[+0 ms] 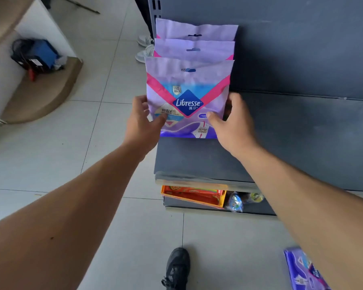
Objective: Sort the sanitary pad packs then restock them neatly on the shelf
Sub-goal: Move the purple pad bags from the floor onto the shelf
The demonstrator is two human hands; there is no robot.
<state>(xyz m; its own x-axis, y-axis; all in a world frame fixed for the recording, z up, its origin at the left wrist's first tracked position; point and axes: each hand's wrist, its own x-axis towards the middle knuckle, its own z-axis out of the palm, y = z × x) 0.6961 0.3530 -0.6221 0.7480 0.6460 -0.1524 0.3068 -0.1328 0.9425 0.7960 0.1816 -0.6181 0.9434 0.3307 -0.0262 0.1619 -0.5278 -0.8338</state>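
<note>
Three packs stand upright in a row at the left end of the grey shelf (302, 130), but you only really get to see the front pack (188, 97). The middle pack (194, 50) and the back pack (196, 28) show just their lilac top flaps and hang holes above your grip, everything lower is covered. The front pack is lilac with a pink V band, a blue diamond reading Libresse and a darker purple bottom edge; the small print is too blurry to read.

Your left hand (142, 122) has its thumb pressed on the pack's lower left face, with the fingers wrapped round the left edge. Your right hand (231, 122) does the same on the lower right, thumb on the front, fingers curled behind where you can't see the tips. So both are pinching that one pack.

Well below your right forearm, another purple pack (302, 271) lies on the floor tiles (50, 147), cut off by the frame edge. Under the shelf an orange box (194, 196) peeks out, mostly hidden.
</note>
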